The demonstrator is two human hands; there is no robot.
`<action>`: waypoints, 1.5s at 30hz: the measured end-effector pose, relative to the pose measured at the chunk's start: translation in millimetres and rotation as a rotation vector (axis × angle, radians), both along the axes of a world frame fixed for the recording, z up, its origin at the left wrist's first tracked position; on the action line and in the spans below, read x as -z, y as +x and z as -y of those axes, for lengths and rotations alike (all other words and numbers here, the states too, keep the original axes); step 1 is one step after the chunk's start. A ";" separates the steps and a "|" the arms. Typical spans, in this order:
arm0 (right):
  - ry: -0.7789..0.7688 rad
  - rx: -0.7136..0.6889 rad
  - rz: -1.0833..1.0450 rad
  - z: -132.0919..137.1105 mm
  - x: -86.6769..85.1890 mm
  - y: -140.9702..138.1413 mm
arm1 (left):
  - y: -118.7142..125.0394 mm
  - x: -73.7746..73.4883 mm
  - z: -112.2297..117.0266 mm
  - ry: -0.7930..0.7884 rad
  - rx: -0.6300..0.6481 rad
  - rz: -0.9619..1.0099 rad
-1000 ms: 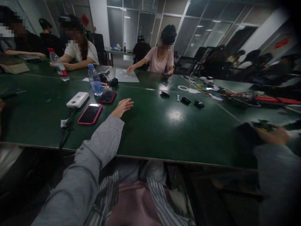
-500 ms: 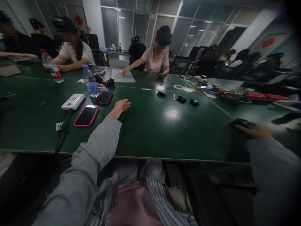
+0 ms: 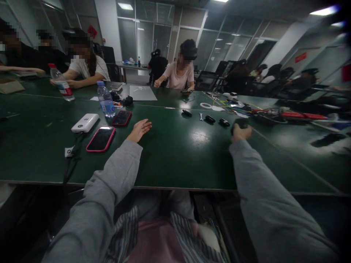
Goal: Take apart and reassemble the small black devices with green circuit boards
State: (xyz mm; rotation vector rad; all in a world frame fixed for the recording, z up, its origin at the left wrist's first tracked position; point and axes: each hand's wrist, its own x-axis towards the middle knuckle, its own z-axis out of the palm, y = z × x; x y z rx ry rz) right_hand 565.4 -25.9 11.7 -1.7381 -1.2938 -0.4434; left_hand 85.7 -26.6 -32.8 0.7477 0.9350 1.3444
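The right hand holds a dark piece low over the right part of the green table, near its long pale seam. The piece is close to black, dull, and somewhat blocky in outline; its far part shows beyond the fingers and another bit shows at the hand's left side. Blur and the hand itself hide its finer details, so I cannot tell whether it has markings or whether it touches the table. The fingers are curled around it in a narrow grip.

Just left of the piece lies a black part, with two similar parts and a small silver wrench further left in a loose row. Beyond them are a white ring and a tangle of wires.

The left hand is well apart from the piece, its fingers stretched out and slightly spread, pointing right. Nearest to it is a red-edged phone; a pink-cased phone and a white box lie further left.
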 end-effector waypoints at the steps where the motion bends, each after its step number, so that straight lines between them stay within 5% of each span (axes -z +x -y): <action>1: -0.020 0.013 -0.056 -13.8 8.5 -32.0 | 0.5 -0.5 1.7 0.012 0.010 -0.001; 3: -0.056 -0.045 -0.127 -30.7 27.4 -102.6 | 2.7 -2.6 6.5 0.039 0.050 -0.007; 7: -0.094 -0.541 -0.232 -12.5 55.7 -244.8 | 13.5 -6.8 15.0 0.056 0.121 -0.019; 11: -0.176 -0.870 -0.071 29.6 60.9 -319.9 | 25.6 -4.1 13.2 0.102 0.041 0.030; 17: -0.196 -0.949 -0.092 43.7 56.3 -318.7 | 27.5 -2.0 9.7 0.086 -0.030 0.103; 23: -0.213 -0.997 -0.425 31.8 63.4 -316.1 | 23.0 -5.9 14.1 0.094 0.025 0.130; 30: -0.405 -1.031 -0.786 20.5 70.4 -313.6 | 21.1 -9.6 15.6 0.144 0.076 0.112; 45: -0.400 -1.063 -0.919 27.6 61.3 -315.5 | 22.8 -11.3 18.1 0.166 0.081 0.100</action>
